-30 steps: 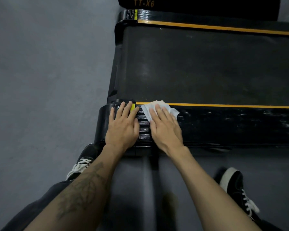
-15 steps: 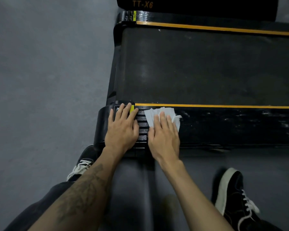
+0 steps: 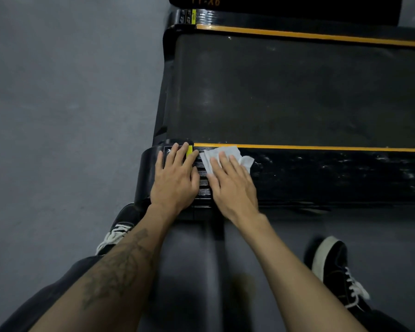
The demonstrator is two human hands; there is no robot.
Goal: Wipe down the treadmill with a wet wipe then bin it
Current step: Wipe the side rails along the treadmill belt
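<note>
The black treadmill (image 3: 297,97) lies across the view, with a dark belt and orange stripes along both side rails. A white wet wipe (image 3: 228,153) is spread on the near side rail, close to its left end. My right hand (image 3: 233,185) presses flat on the wipe with straight fingers. Just to its left, my left hand (image 3: 175,178) rests flat on the ribbed end cap of the rail, fingers straight, covering a small label with a yellow patch.
Grey floor (image 3: 65,104) stretches to the left of the treadmill. My two black sneakers with white laces stand on the floor near the rail, one at the left (image 3: 122,226), one at the right (image 3: 338,269). No bin is in view.
My right hand slid the wipe down the rail toward me and then back up toward the orange stripe. The left hand stayed in place on the end cap.
</note>
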